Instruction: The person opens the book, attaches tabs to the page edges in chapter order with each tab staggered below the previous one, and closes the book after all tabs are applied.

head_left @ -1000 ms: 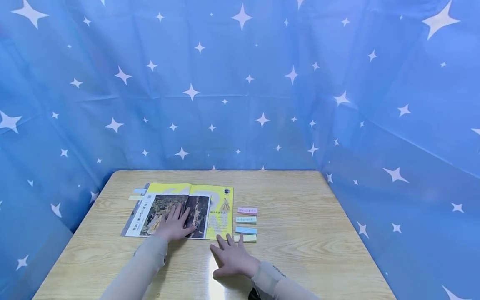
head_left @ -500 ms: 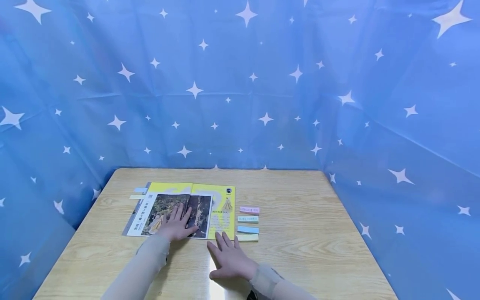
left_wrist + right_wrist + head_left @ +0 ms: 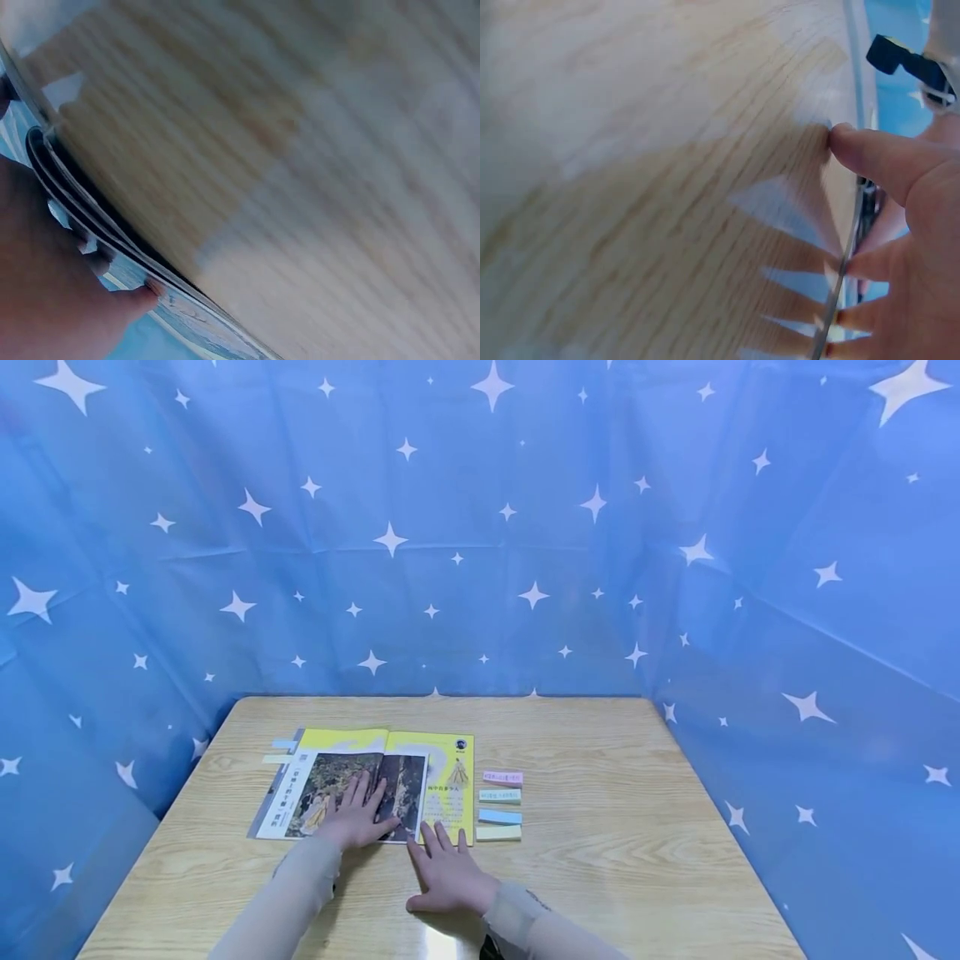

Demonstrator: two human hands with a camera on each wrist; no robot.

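Looking down at the counter (image 3: 600,827), we've got an open magazine (image 3: 392,762) lying flat on the left half. Our left hand (image 3: 356,817) is spread out with straight fingers over the big dark photo (image 3: 408,785) that runs across the fold, thumb reaching onto the right page. Our right hand (image 3: 450,872) is fanned out too, fingertips at the bottom edge of the yellow page (image 3: 461,793), and the right wrist cam shows its thumb (image 3: 847,146) touching the bare wood. So both hands are relaxed and flat-ish, neither one gripping anything.

Just beside the magazine's right edge there's a tidy column of little paper strips: a pink strip (image 3: 502,778) at the top, then a pale green strip (image 3: 500,796), a blue strip (image 3: 500,817) and a pale yellow strip (image 3: 498,833) nearest us. The pink and green ones have writing on them, way too small for us to read. Two more tabs poke out from the magazine's upper left edge, a light blue tab (image 3: 284,744) and a cream tab (image 3: 277,759). Behind it all hangs a blue curtain (image 3: 480,635) with white stars, and our sleeves (image 3: 288,889) are pale.
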